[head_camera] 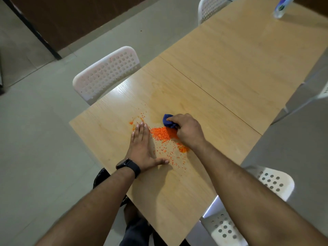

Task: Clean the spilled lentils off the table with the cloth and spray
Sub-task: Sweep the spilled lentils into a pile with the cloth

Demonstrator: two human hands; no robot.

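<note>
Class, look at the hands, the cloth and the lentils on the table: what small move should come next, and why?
Probably sweep the blue cloth, gripped by the right hand, leftwards through the orange lentils toward the left hand. That hand lies flat beside the main heap, like a barrier, and scattered grains remain nearer the person on the table.

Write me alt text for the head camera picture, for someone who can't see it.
A person's right hand grips a bunched blue cloth beside a pile of orange lentils on a wooden table, while the left hand lies flat alongside. A spray bottle stands at the far end, with white chairs around.
</note>
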